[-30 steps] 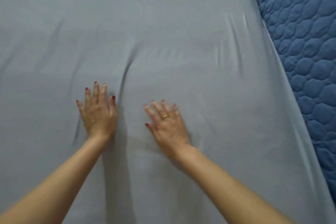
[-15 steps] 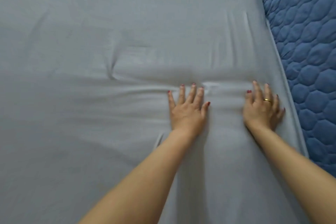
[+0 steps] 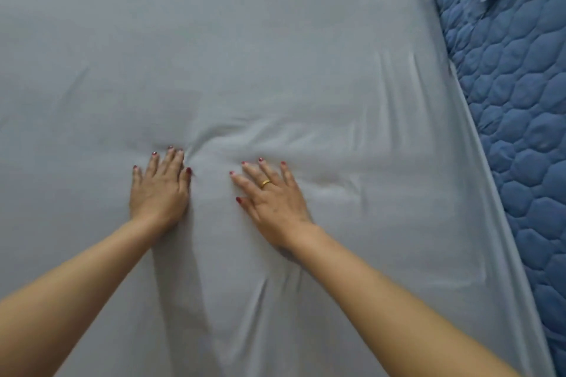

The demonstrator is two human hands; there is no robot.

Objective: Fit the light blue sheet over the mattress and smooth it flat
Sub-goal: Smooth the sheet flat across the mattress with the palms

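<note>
Both hands flat | fingers straight, pressing sheet | wrinkles just beyond fingertips

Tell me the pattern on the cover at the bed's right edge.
Darker blue quilted cover, stitched in rounded hexagon-like cells; head view.

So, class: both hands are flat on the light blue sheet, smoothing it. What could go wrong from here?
1. The left hand and right hand push toward each other's side, so the bunched creases ahead of the fingers may only shift, not flatten.
2. Pushing the light blue sheet could drag its right edge off the quilted blue mattress.
</note>
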